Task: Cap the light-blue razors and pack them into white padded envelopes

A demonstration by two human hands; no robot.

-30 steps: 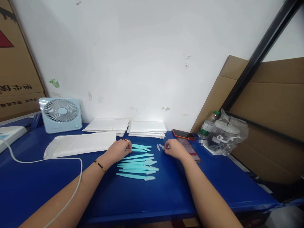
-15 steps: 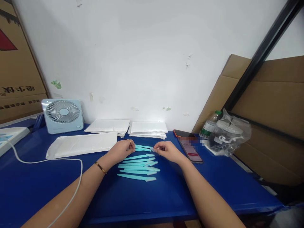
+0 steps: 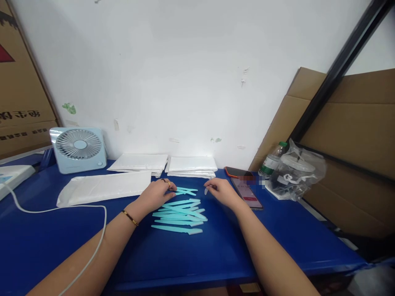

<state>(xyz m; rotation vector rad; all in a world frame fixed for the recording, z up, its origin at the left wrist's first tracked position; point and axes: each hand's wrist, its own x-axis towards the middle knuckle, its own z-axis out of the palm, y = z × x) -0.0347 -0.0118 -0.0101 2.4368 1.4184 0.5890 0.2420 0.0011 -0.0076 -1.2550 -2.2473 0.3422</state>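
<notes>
Several turquoise eyebrow razors (image 3: 177, 230) lie in a loose, partly crossed row on the blue table. My left hand (image 3: 159, 192) is at the far end of that row, fingers closed on a few eyebrow razors (image 3: 187, 191) whose ends stick out to the right. To the right, apart from them, my right hand (image 3: 220, 192) pinches a small pale translucent piece (image 3: 206, 191), which looks like a blade cover. The part of it inside the fingers is hidden.
White flat packs (image 3: 138, 163) and another stack (image 3: 191, 165) lie by the wall, with a long white pouch (image 3: 105, 189) nearer. A fan (image 3: 80, 150) and a white cable (image 3: 105, 222) are left. Phones (image 3: 247, 193), a bottle (image 3: 271, 162) and a bagged container (image 3: 296, 172) stand right.
My right hand has moved slightly right, away from the razors in my left hand, with the small translucent piece in its fingers. One more razor now lies slantwise across the row.
</notes>
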